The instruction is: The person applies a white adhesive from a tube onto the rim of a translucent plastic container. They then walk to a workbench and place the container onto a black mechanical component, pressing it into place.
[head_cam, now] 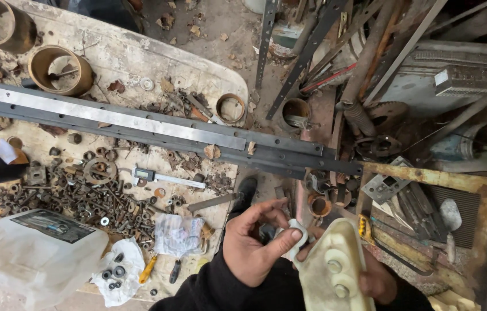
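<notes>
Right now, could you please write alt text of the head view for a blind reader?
Two hands hold a cream plastic tray: the left hand pinches its white tab, the right hand supports it from below. Behind, a workbench carries bolts, calipers and long steel bars.

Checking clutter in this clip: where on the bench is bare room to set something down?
Bare patch: the pale bench top behind the long steel bars, between the brass bushing and the bench's far edge. Crowded: the nuts and bolts around the caliper, and the scrap pile on the right.
</notes>
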